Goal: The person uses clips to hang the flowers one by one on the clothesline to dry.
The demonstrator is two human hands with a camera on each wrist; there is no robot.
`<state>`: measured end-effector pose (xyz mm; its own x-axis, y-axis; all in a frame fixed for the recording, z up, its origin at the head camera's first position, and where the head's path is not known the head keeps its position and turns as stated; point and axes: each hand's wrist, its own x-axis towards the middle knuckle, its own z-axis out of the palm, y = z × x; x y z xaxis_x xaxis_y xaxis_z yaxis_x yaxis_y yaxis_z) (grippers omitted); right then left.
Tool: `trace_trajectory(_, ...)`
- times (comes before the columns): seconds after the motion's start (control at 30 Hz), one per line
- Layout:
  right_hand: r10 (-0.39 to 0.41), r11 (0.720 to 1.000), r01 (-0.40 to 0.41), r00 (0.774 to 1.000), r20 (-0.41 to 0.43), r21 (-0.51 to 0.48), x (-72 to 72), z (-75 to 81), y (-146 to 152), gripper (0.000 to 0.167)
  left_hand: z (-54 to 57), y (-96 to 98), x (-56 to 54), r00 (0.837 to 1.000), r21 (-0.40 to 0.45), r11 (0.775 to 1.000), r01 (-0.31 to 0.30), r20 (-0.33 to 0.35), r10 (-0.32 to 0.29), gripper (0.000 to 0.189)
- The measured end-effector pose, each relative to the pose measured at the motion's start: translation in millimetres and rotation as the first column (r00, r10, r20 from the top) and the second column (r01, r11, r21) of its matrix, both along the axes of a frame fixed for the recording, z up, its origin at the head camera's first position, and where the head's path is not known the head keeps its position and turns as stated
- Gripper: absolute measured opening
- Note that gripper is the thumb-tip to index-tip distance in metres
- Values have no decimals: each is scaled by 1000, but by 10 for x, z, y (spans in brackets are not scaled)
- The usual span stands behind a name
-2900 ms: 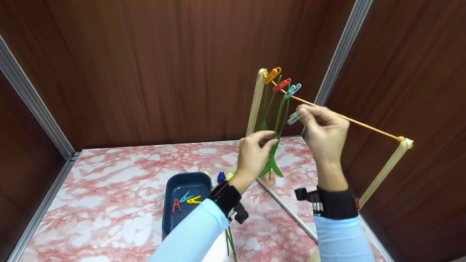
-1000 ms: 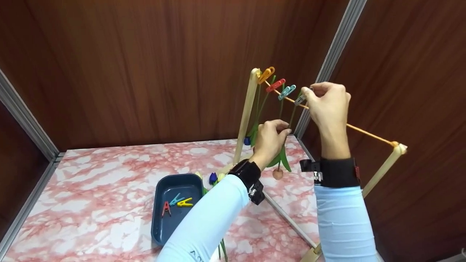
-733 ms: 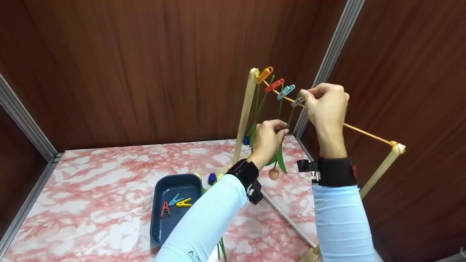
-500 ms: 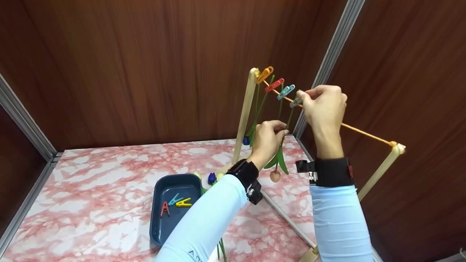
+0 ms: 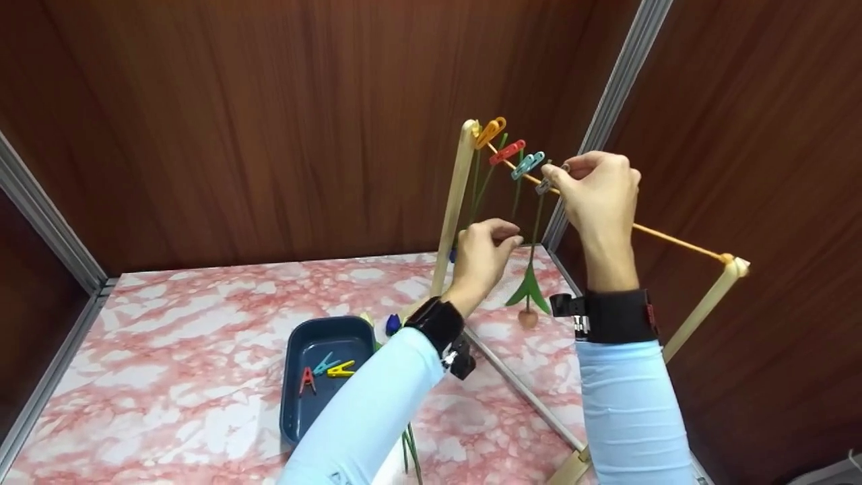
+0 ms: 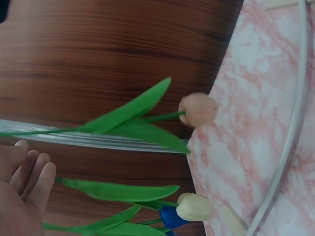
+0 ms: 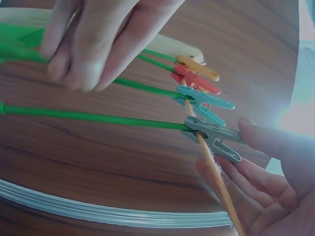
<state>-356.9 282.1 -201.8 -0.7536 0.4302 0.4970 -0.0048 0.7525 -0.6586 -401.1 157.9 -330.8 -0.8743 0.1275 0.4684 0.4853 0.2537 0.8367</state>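
My right hand (image 5: 601, 205) holds a grey clothespin (image 7: 212, 132) between thumb and fingers. Its jaws sit over the orange rope (image 5: 680, 238) and a green stem. From that stem a peach tulip (image 6: 198, 109) hangs head down, two leaves spread above the flower. To the left of the tulip is my left hand (image 5: 479, 259), its fingers loosely bent with nothing between them. Farther along the rope, a light blue clothespin (image 5: 528, 165), a red clothespin (image 5: 508, 152) and an orange clothespin (image 5: 490, 133) hold other stems; a cream tulip (image 6: 194, 206) and blue flowers hang there.
Wooden posts (image 5: 455, 202) carry the rope's ends, with a pale rod (image 5: 522, 387) low between them. A dark blue tray (image 5: 293, 397) with red, blue and yellow clothespins stands on the marbled table (image 5: 182, 350). More tulips (image 5: 393, 325) lie beside it, partly behind my left arm.
The right hand has brought the grey clothespin up onto the rope over the stem. My left hand has let go of the tulip stem and moved slightly left; the tulip hangs freely.
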Motion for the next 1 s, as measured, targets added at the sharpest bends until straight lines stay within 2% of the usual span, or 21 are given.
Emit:
trace_trajectory(0.13, 2, 1000, -2, 1000, -11, -7, -13, -41, -14, 40, -54, -263, 154, 999, 88, 996, -11, -46, 15, 13)
trace_trajectory(0.23, 5, 1000, -5, 1000, -9, -10, -27, -70, -30, 42, -157, -510, 325, 997, 152, 988, 7, -77, 5, 13)
trace_trajectory(0.33, 17, 1000, -17, 1000, 2, -10, -34, -86, -50, 44, -335, -785, 498, 997, 199, 980, 13, -73, 2, 13)
trace_trajectory(0.47, 23, 999, -23, 1000, -10, 23, 23, -91, -85, 48, -654, -1151, 712, 998, 189, 981, -45, -27, 51, 13)
trace_trajectory(0.53, 15, 998, -12, 999, -44, 60, 91, -91, -121, 50, -804, -1331, 814, 998, 176, 982, -67, 2, 67, 13)
trace_trajectory(0.6, 9, 996, 2, 992, -122, 90, 183, -108, -175, 49, -943, -1506, 911, 995, 163, 982, -95, 31, 91, 12)
trace_trajectory(0.67, 31, 994, -5, 968, -249, 106, 283, -179, -235, 42, -1063, -1673, 997, 991, 154, 980, -126, 57, 118, 9)
trace_trajectory(0.7, 56, 994, -20, 943, -327, 110, 332, -241, -267, 36, -1121, -1748, 1034, 988, 151, 978, -145, 65, 136, 7)
trace_trajectory(0.73, 89, 992, -46, 909, -408, 114, 376, -326, -297, 29, -1176, -1816, 1065, 985, 142, 976, -168, 68, 159, 7)
trace_trajectory(0.8, 178, 982, -118, 826, -535, 144, 448, -563, -353, 17, -1273, -1935, 1119, 976, 120, 970, -212, 66, 206, 5)
trace_trajectory(0.83, 229, 973, -163, 788, -572, 165, 479, -710, -377, 12, -1315, -1983, 1141, 974, 115, 968, -224, 65, 218, 5)
trace_trajectory(0.87, 277, 961, -209, 760, -588, 182, 508, -869, -401, 8, -1353, -2025, 1164, 971, 111, 966, -234, 65, 228, 5)
trace_trajectory(0.9, 322, 947, -257, 740, -590, 194, 531, -1043, -425, 6, -1391, -2062, 1186, 970, 108, 964, -241, 68, 235, 5)
trace_trajectory(0.93, 364, 931, -307, 733, -574, 198, 554, -1223, -448, 6, -1426, -2095, 1209, 968, 105, 964, -245, 76, 238, 5)
trace_trajectory(1.0, 426, 902, -395, 745, -513, 174, 596, -1581, -499, 10, -1493, -2150, 1254, 967, 93, 964, -248, 90, 240, 6)
